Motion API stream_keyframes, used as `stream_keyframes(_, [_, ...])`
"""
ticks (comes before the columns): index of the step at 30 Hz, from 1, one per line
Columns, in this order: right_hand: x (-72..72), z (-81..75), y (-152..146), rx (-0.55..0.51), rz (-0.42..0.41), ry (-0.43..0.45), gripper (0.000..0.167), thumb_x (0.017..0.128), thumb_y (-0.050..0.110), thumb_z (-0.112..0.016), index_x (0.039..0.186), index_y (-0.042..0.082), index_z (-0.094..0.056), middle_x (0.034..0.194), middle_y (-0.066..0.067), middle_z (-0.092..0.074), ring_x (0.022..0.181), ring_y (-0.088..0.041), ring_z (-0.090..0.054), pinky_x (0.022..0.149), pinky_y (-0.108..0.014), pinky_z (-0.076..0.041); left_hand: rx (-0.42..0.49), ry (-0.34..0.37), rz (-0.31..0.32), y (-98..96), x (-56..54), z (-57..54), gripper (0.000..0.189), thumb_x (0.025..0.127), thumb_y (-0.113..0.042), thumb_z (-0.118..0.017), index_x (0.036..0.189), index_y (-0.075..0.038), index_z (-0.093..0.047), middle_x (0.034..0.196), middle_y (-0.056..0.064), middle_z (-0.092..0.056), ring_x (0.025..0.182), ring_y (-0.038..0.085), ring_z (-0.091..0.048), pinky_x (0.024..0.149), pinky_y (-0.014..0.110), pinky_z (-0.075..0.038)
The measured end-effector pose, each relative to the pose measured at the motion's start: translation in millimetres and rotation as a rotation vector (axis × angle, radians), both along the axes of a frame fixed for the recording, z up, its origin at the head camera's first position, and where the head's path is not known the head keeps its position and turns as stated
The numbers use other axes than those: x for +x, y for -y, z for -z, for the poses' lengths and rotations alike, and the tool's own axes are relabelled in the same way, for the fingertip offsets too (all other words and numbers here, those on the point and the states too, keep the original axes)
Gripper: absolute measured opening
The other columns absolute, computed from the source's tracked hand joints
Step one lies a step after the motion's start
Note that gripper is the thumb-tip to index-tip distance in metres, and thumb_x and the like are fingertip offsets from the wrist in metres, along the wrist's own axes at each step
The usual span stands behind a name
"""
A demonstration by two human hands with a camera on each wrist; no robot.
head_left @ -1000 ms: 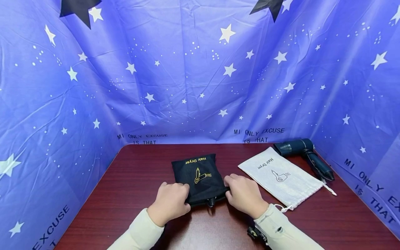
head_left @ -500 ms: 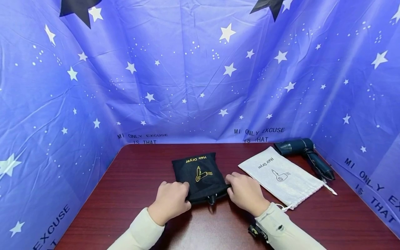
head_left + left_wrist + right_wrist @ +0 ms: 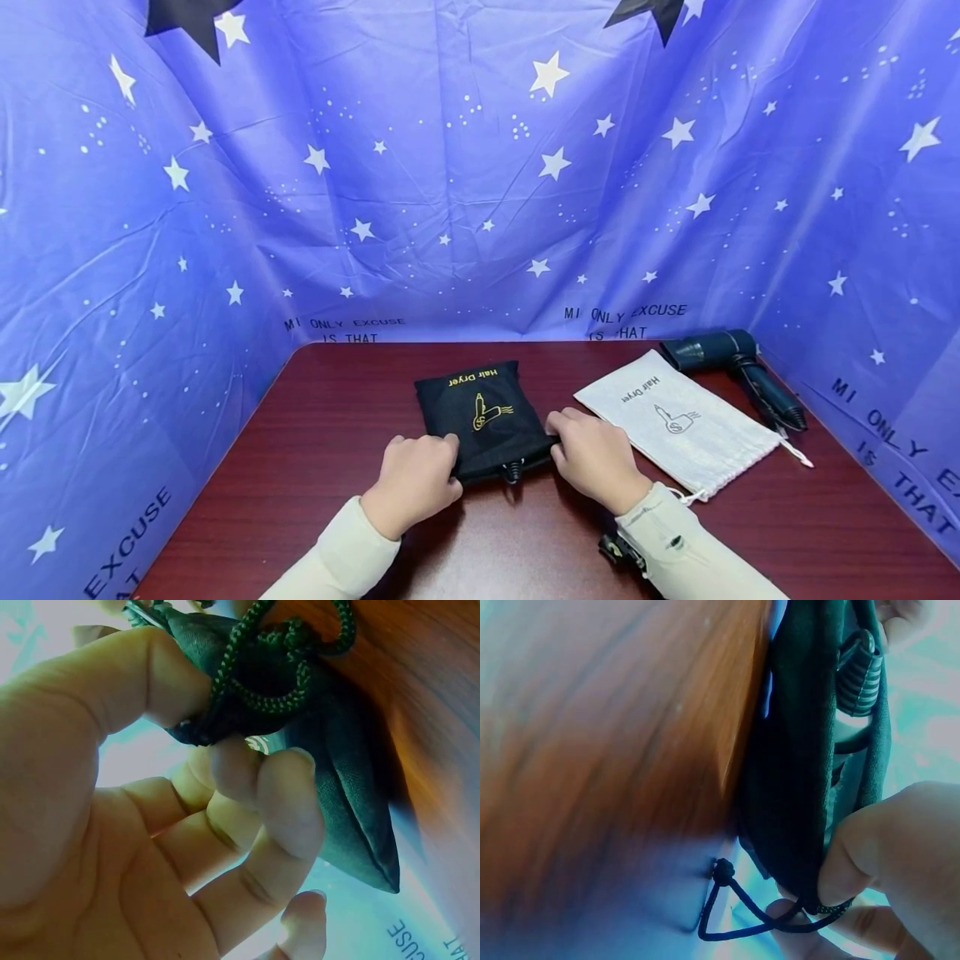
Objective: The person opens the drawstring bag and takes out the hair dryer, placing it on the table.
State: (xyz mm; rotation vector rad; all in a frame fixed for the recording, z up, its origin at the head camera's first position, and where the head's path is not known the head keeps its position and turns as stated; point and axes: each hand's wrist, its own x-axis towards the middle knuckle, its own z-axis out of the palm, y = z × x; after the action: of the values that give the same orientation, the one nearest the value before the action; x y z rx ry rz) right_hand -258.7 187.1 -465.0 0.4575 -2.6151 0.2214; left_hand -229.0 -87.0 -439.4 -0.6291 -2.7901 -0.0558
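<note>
A black fabric drawstring pouch [image 3: 487, 421] with yellow "Hair Dryer" lettering lies on the table, its mouth toward the person. My left hand [image 3: 416, 482] pinches the left corner of the mouth between thumb and fingers, beside a knotted black drawstring [image 3: 271, 696]. My right hand [image 3: 600, 458] pinches the opposite corner, where another cord loop [image 3: 739, 935] hangs down. Out of the parted mouth pokes a black ribbed cord sleeve [image 3: 857, 682]; whatever else is inside is mostly hidden by the cloth.
To the right lies a white drawstring pouch [image 3: 671, 417] with the same lettering. Behind it, near the table's right edge, rests a dark folding hair dryer [image 3: 712, 350]. Starry blue cloth [image 3: 450, 167] encloses the dark red table [image 3: 337, 392] at the back and sides.
The black pouch and both hands have shifted very slightly right and away from the person, with the head view moving a little too. Both hands keep their grip on the mouth's corners.
</note>
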Motion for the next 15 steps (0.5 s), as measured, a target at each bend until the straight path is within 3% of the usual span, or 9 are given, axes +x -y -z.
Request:
stream_keyframes(6, [-0.8, 3.7, -3.9, -0.031, -0.012, 0.012, 0.016, 0.075, 0.017, -0.074, 0.082, 0.027, -0.064, 0.079, 0.012, -0.062, 0.07, -0.016, -0.066, 0.05, -0.038, -0.045, -0.017, -0.014, -0.003, -0.5, 1.3, 0.6, 0.026, 0.078, -0.03, -0.078, 0.078, -0.014, -0.058, 0.059, 0.0, -0.057, 0.051, 0.023, -0.057, 0.049, 0.038, -0.041])
stream_keyframes(12, [-1.3, 3.7, -2.7, -0.055, -0.035, 0.02, 0.012, 0.075, 0.025, -0.074, 0.08, 0.026, -0.063, 0.076, 0.012, -0.06, 0.064, -0.015, -0.061, 0.05, -0.033, -0.041, 0.01, -0.087, 0.02, -5.4, 4.8, -1.2, 0.028, 0.082, -0.034, -0.077, 0.075, -0.014, -0.059, 0.056, 0.0, -0.055, 0.048, 0.021, -0.056, 0.041, 0.037, -0.038])
stream_keyframes(15, [-0.3, 1.9, -1.2, -0.044, -0.036, 0.029, 0.015, 0.074, 0.026, -0.076, 0.082, 0.026, -0.064, 0.077, 0.012, -0.06, 0.064, -0.013, -0.06, 0.049, -0.033, -0.04, 0.01, -0.12, 0.028, -5.4, 6.0, -1.6, 0.031, 0.079, -0.034, -0.08, 0.072, -0.015, -0.057, 0.054, -0.001, -0.053, 0.046, 0.02, -0.054, 0.04, 0.036, -0.036])
